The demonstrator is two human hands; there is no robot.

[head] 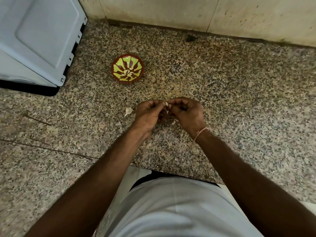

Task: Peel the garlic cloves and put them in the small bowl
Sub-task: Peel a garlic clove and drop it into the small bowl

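A garlic clove (166, 104) is pinched between the left hand (148, 113) and the right hand (185, 112) above the speckled worktop (222, 86), and its skin should be pulled off gently before it is dropped into the small bowl (127, 68).

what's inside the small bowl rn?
The bowl holds a few pale peeled garlic cloves near its centre. An exact count is unclear against the yellow-green pattern. Both hands hold another clove in front of it.
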